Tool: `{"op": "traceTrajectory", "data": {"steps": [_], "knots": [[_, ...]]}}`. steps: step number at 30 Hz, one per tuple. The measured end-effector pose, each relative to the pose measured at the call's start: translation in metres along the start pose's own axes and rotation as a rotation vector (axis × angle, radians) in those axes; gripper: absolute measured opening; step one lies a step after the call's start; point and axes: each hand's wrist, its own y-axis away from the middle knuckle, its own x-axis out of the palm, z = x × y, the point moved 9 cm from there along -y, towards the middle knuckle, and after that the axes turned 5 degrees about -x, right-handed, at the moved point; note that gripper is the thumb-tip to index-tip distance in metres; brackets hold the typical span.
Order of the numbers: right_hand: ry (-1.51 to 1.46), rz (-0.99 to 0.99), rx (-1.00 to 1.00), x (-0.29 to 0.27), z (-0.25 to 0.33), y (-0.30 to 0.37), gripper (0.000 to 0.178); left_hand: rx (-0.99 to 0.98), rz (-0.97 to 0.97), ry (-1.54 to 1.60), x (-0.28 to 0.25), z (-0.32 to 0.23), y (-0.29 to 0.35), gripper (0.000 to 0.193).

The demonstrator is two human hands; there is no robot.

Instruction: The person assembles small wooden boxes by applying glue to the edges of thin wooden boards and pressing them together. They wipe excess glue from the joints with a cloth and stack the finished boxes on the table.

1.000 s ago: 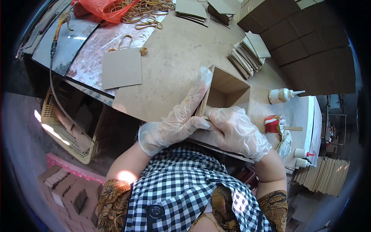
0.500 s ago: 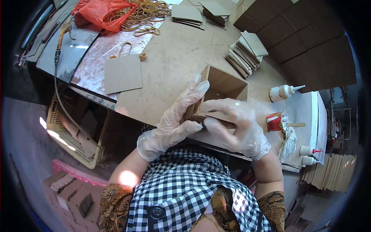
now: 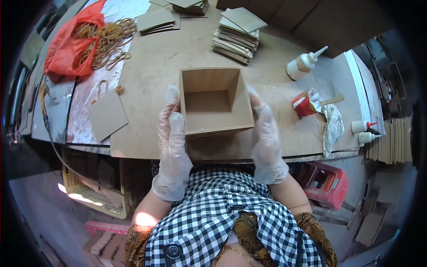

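A square, open-topped wooden box (image 3: 211, 80) is held between my two hands at the front of the table, its opening facing up toward me. Both hands wear thin translucent gloves. My left hand (image 3: 171, 138) presses against the box's left wall, fingers along the outside and thumb near the front corner. On the opposite wall, my right hand (image 3: 268, 144) has its fingers partly hidden behind the box and its thumb pointing up, slightly blurred. The inside shows bare wooden walls and a brown bottom.
A stack of thin wooden boards (image 3: 235, 40) stands behind the box. Right of it are a glue bottle (image 3: 300, 66), a red container (image 3: 303, 106), a crumpled white cloth (image 3: 332, 127) and small bottles. To the left lie one panel (image 3: 108, 115), rubber bands (image 3: 109, 40) and a red bag (image 3: 71, 49).
The box has been turned squarer to me and its opening now shows fully. My right hand has moved from its near edge to the right wall. The view has shifted too.
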Motion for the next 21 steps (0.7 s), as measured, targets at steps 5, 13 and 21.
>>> {"op": "traceTrajectory", "data": {"steps": [5, 13, 21], "knots": [[-0.127, 0.007, 0.009, 0.018, -0.012, 0.009, 0.068, -0.030, 0.015, 0.019, 0.013, -0.008, 0.005, 0.052], [-0.691, -0.057, 0.154, 0.022, -0.022, 0.003, 0.067, -0.260, -0.001, 0.148, 0.017, 0.006, -0.003, 0.058], [-0.398, -0.132, 0.044, 0.017, -0.027, 0.007, 0.057, -0.088, 0.023, -0.047, 0.024, -0.011, -0.006, 0.054]]}}
